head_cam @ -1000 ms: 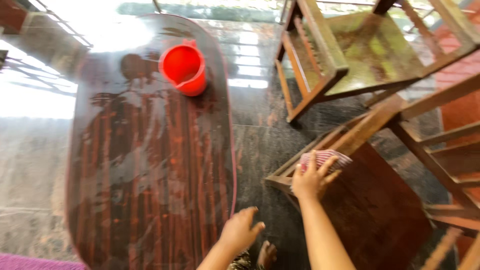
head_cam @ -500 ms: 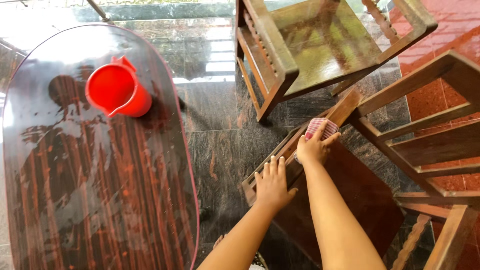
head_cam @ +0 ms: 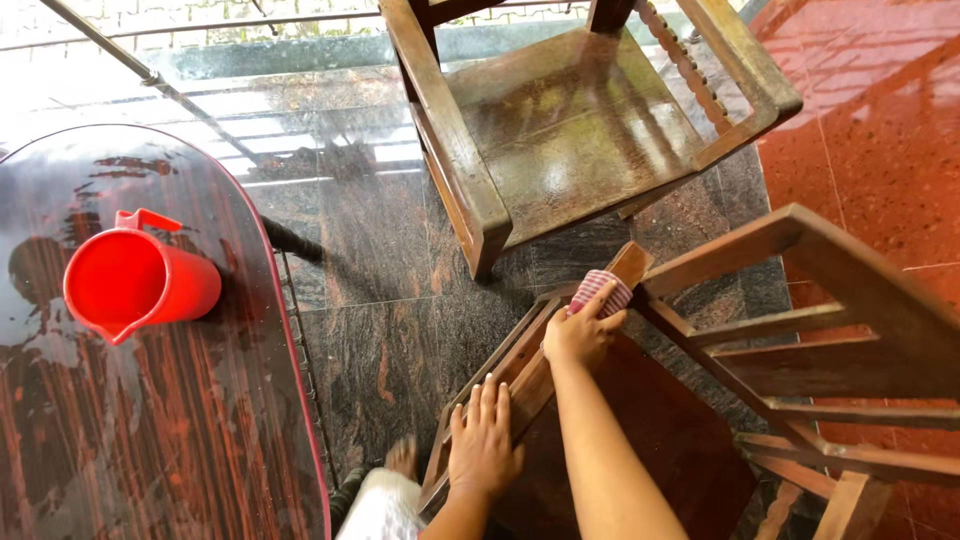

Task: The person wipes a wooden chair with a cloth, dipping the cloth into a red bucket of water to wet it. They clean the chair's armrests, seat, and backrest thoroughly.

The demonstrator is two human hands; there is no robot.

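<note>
Our right hand (head_cam: 578,335) clamps a striped cloth (head_cam: 599,291) against the chair (head_cam: 700,420) arm. Left hand (head_cam: 481,445), fingers spread flat, rests on that arm nearer us. Red jug (head_cam: 135,283) far left on desk (head_cam: 190,430).

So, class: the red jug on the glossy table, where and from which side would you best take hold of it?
Probably grip the red jug by its handle, which juts from the rim on the far side, opposite the spout. Come from above and behind: it stands upright on the table, with nothing crowding that side.
</note>
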